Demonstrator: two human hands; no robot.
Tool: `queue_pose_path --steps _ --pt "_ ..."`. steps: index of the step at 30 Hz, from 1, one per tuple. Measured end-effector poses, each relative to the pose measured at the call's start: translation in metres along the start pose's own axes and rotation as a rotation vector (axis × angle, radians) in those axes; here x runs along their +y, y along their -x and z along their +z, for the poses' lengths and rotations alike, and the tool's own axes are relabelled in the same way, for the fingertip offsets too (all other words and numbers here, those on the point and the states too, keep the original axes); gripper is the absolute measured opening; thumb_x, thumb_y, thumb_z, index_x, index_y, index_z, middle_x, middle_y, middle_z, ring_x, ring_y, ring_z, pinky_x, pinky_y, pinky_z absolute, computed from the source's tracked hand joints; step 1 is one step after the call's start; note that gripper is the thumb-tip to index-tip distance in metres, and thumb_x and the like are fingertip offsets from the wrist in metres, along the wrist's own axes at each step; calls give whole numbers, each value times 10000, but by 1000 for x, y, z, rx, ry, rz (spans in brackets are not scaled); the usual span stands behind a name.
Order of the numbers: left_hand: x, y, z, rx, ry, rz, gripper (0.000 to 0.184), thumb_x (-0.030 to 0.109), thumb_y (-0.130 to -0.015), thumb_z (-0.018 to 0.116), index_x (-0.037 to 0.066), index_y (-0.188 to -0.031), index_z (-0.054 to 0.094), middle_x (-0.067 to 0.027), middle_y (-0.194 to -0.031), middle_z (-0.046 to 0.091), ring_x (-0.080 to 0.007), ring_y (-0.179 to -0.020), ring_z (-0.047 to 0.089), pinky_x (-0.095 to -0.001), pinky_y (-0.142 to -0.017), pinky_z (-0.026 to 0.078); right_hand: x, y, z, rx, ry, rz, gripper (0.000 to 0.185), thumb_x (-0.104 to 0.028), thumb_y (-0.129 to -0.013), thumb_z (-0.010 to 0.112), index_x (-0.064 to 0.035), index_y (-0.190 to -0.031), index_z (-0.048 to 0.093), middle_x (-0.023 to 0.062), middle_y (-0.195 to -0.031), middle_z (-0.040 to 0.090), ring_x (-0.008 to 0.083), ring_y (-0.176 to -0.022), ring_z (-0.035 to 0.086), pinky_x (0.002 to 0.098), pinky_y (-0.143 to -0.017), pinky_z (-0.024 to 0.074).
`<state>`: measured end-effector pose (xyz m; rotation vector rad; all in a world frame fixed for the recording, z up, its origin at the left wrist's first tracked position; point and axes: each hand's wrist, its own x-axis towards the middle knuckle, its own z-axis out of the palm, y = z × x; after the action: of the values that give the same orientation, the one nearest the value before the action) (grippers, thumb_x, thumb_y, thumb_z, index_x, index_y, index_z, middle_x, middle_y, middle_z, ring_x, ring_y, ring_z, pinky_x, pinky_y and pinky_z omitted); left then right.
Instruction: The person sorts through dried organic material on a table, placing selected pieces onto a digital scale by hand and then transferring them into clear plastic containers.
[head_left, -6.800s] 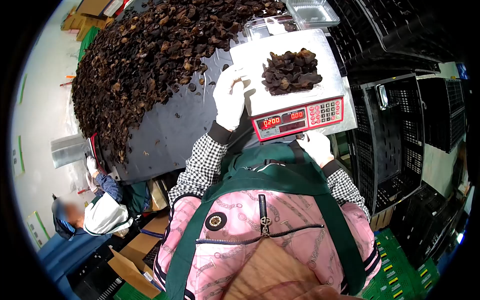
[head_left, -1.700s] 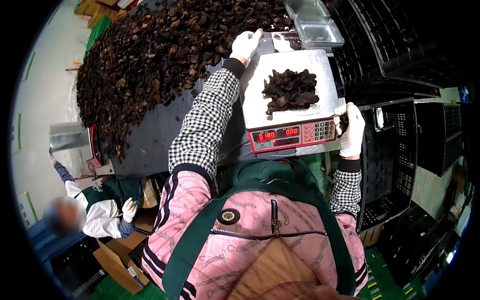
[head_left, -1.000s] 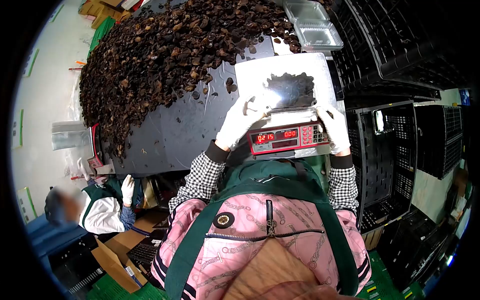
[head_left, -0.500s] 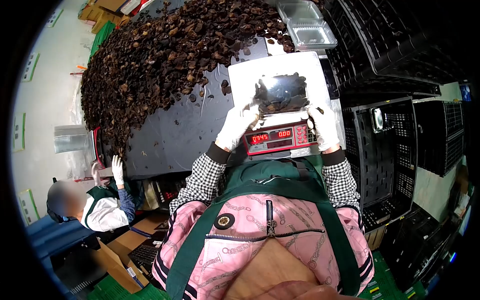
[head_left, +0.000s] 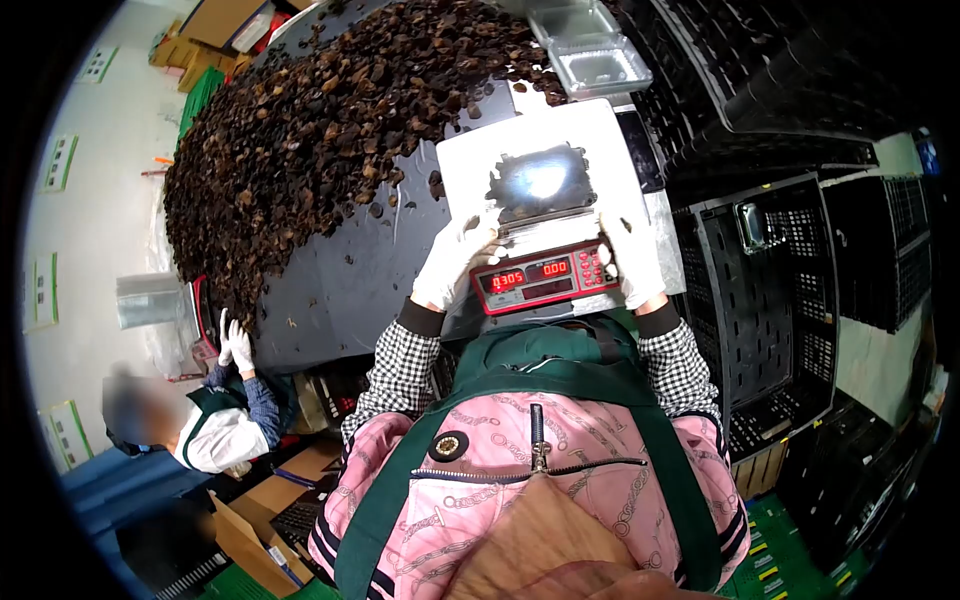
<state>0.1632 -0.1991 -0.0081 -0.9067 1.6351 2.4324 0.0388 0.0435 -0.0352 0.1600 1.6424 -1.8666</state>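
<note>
A clear plastic container (head_left: 541, 180) filled with dark brown pieces sits over the white pan (head_left: 470, 150) of a digital scale. Light glares off its top. My left hand (head_left: 452, 262), in a white glove, grips its near left corner with bent fingers. At the near right corner my right hand (head_left: 632, 258), gloved too, has its fingers closed along the edge; some fingertips are hidden. Below the container, the scale's red panel (head_left: 545, 280) shows lit digits, seemingly 0.305 and 0.00.
A large heap of dark brown pieces (head_left: 330, 120) covers much of the grey table (head_left: 330, 290). Clear trays (head_left: 598, 66) lie at the back right. Black crates (head_left: 755, 310) stand to the right. At left, a co-worker's gloved hands (head_left: 235, 345) are by the table edge.
The scale's left reading has dropped from about 0.945 to about 0.305. My hands stay at the container's near corners. The co-worker's hands have come together, and the view has shifted slightly.
</note>
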Motion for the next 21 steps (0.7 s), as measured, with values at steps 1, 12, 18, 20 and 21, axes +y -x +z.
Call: queue_pose_path --steps 1,12,18,20,21 --pt "1 2 1 -32 -3 32 450 75 -933 648 -31 -1347 506 -18 -939 616 -87 -785 570 -238 -710 485 1 7 2 -39 -22 25 198 -258 -1009 597 -67 -1009 646 -5 -809 654 17 -504 499 171 -374 318" --pt "-37 3 142 -224 -303 177 442 61 -930 657 -52 -1336 523 -38 -854 685 -103 -758 632 -240 -707 520 -1 69 -63 79 -460 45 344 -362 -1038 535 -84 -843 590 -35 -601 487 50 -454 389 206 -416 296" --pt "-90 -32 254 -494 -287 168 733 45 -896 653 -18 -1534 298 -54 -828 683 -119 -776 655 -268 -752 541 9 96 -165 402 -447 -250 281 -274 -1063 502 -60 -890 554 -24 -617 460 61 -459 377 210 -413 275" --pt "-96 -47 287 -594 -248 95 725 30 -914 641 14 -1542 279 -54 -876 673 -113 -760 636 -254 -722 526 30 90 -201 418 -481 -372 248 -242 -1060 507 -56 -899 538 -6 -631 463 77 -470 394 217 -409 289" --pt "-102 -54 301 -612 -219 40 747 36 -918 639 25 -1556 250 -45 -861 666 -100 -757 628 -247 -722 520 34 87 -216 434 -507 -425 230 -224 -1057 512 -57 -900 530 5 -644 471 87 -479 407 221 -406 297"
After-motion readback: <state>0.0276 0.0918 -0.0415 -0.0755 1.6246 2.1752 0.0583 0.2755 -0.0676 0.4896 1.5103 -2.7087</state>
